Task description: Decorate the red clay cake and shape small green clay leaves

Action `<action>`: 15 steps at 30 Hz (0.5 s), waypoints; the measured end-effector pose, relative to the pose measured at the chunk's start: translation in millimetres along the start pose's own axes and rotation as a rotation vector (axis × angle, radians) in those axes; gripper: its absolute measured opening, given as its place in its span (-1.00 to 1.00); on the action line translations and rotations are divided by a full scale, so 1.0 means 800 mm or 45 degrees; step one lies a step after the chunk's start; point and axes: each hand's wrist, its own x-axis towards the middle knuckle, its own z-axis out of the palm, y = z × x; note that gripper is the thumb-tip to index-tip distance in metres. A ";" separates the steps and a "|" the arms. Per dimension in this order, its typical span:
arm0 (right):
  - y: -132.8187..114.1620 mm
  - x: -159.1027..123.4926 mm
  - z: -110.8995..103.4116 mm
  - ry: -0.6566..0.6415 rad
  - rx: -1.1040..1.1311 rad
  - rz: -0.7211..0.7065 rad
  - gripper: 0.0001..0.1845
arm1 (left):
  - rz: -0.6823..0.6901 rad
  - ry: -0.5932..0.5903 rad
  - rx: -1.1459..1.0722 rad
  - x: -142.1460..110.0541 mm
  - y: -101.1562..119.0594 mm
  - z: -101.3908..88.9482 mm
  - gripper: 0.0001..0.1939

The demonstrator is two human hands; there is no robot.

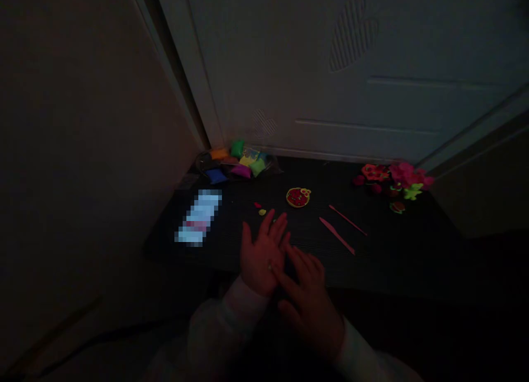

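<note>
In the head view my left hand (261,256) is palm up above the front of the dark table, its fingers stretched and apart. A tiny pale bit, perhaps clay (270,268), rests on that palm. My right hand (309,291) reaches across with its fingers extended, and the index fingertip presses on or beside the bit. Just beyond the left fingers lie a small yellow piece (262,212) and a small red piece (257,205). Farther back is a round red-and-yellow figure (297,197) with dark specks and two ring shapes on its rim.
A lit, blurred phone (199,216) lies at left. Bags of coloured clay (242,161) are at the back left. A pink knife (336,236) and a thin pink stick (347,220) lie right of my hands. Bright flower-like shapes (405,175) stand back right, before a white panel (289,68).
</note>
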 end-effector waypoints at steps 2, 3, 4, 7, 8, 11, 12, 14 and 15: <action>-0.001 0.000 0.000 -0.017 0.035 -0.021 -0.47 | 0.006 0.005 0.012 0.000 0.000 0.002 -0.38; -0.001 0.001 0.000 -0.015 0.051 -0.012 -0.46 | -0.007 0.006 0.016 -0.001 0.000 0.003 -0.37; -0.001 0.001 0.000 -0.008 0.061 0.005 -0.45 | -0.023 0.006 0.018 -0.001 0.000 0.003 -0.37; 0.001 0.002 0.000 0.005 0.071 0.037 -0.45 | -0.031 0.018 0.010 -0.003 0.001 0.005 -0.37; 0.001 0.001 0.001 0.010 0.082 0.027 -0.46 | -0.018 0.023 0.007 -0.003 0.001 0.005 -0.38; -0.002 0.003 0.002 0.096 0.182 0.045 -0.57 | 0.000 0.032 0.008 -0.003 0.001 0.004 -0.37; -0.004 0.005 0.002 0.150 0.236 0.080 -0.63 | -0.018 0.029 0.012 -0.003 -0.001 0.004 -0.37; -0.007 0.011 0.004 0.265 0.357 0.183 -0.77 | -0.064 0.022 0.020 -0.003 -0.005 0.002 -0.37; -0.008 0.015 0.005 0.306 0.418 0.237 -0.82 | -0.076 0.016 0.022 -0.003 -0.007 0.001 -0.37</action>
